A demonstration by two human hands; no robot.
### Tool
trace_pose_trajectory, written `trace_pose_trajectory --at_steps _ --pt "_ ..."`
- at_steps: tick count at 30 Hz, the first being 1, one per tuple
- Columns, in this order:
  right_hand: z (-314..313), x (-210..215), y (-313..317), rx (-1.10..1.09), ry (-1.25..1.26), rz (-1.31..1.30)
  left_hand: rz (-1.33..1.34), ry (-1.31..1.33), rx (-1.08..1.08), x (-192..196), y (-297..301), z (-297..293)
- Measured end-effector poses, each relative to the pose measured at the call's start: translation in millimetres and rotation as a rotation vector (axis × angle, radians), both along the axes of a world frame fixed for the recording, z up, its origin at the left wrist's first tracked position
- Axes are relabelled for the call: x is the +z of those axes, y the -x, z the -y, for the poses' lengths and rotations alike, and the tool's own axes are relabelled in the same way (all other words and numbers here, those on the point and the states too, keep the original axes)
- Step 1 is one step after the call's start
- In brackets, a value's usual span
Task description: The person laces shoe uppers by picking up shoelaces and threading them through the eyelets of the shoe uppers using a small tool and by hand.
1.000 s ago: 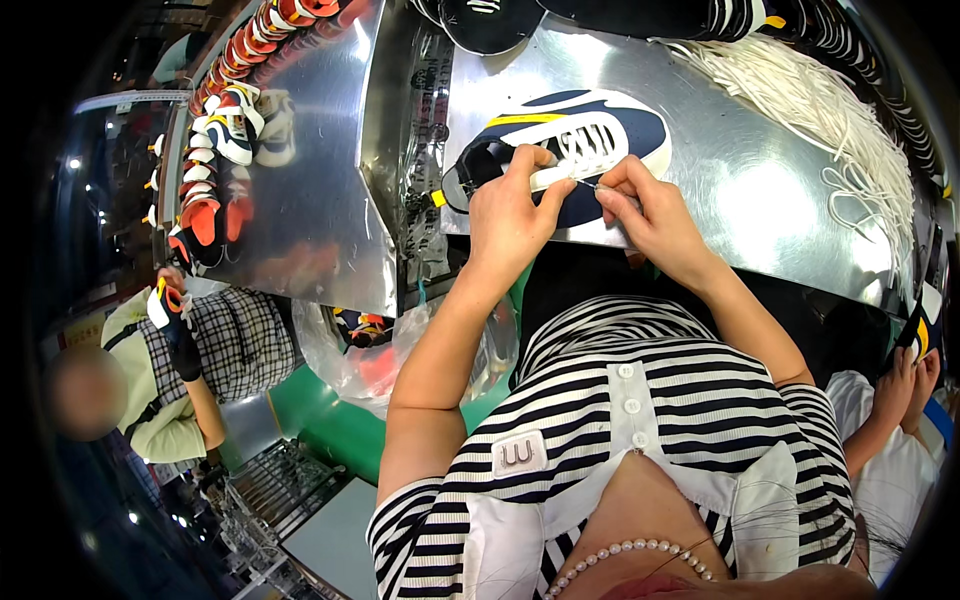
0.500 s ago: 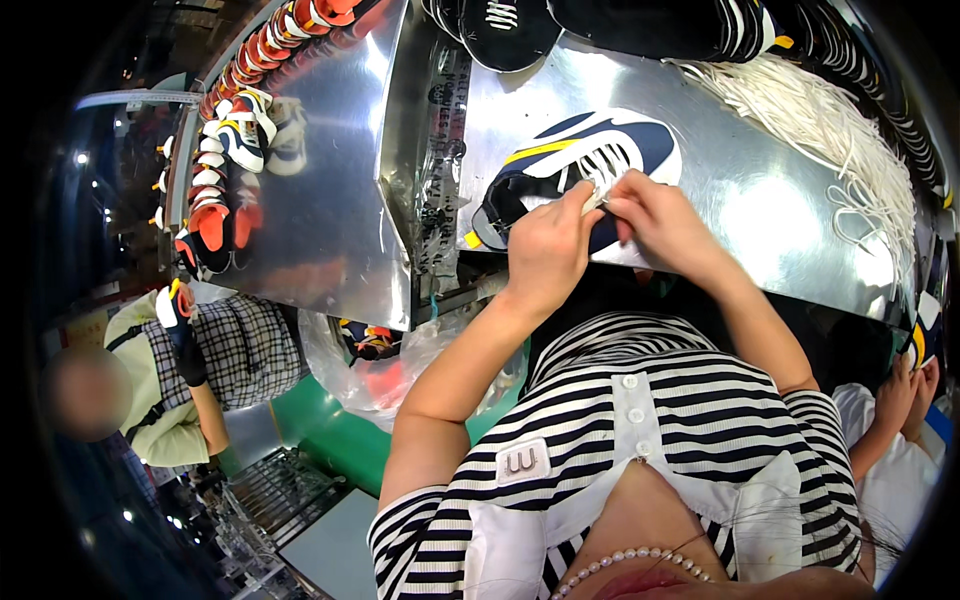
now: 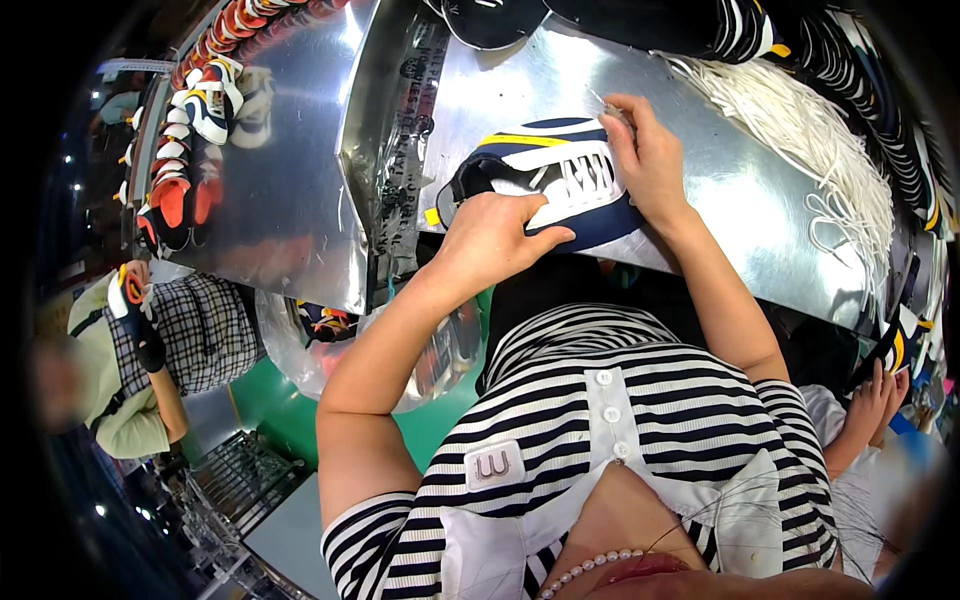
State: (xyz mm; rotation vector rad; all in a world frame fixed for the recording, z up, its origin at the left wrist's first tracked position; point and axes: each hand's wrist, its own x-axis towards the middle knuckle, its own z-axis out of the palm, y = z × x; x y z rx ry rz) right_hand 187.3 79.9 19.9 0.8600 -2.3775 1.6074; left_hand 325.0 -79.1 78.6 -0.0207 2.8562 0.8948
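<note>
A navy and white sneaker (image 3: 590, 222) with a yellow stripe lies on the metal table, its heel toward the left. White laces (image 3: 588, 176) cross its tongue area. My left hand (image 3: 490, 238) is closed on the sneaker at the collar, fingers over the opening and thumb stretched along the near side. Beyond the toe, my right hand (image 3: 652, 165) is raised, with thumb and forefinger drawn close together. A thin, pale bit shows at its fingertips, too small to name.
A heap of white laces (image 3: 800, 120) covers the table's right side. Dark shoes (image 3: 495, 22) stand along the far edge. At left, red and white shoes (image 3: 172, 195) line another metal surface (image 3: 290, 200). A plastic-lined bin (image 3: 290, 345) stands below. Co-workers hold shoes at both sides.
My hands have parted from the laces. The left has moved back to the sneaker's collar; the right has moved up and away past the toe. The whole view has shifted slightly.
</note>
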Motion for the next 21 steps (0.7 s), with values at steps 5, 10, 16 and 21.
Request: trace_pose_trajectory --at_steps 5,10,16,21 --pt "-18 4 -5 0.015 0.166 0.233 -0.375 0.14 -0.047 -3 4 -1" --pt "-39 11 -42 0.086 -0.053 0.177 -0.486 0.183 0.012 -7 18 8" --pt "-31 21 -38 0.183 -0.161 0.025 -0.784 0.193 0.16 -31 17 -2" --pt "-20 31 -24 0.309 -0.385 -0.165 -0.717 -0.075 0.56 -61 -6 -31"
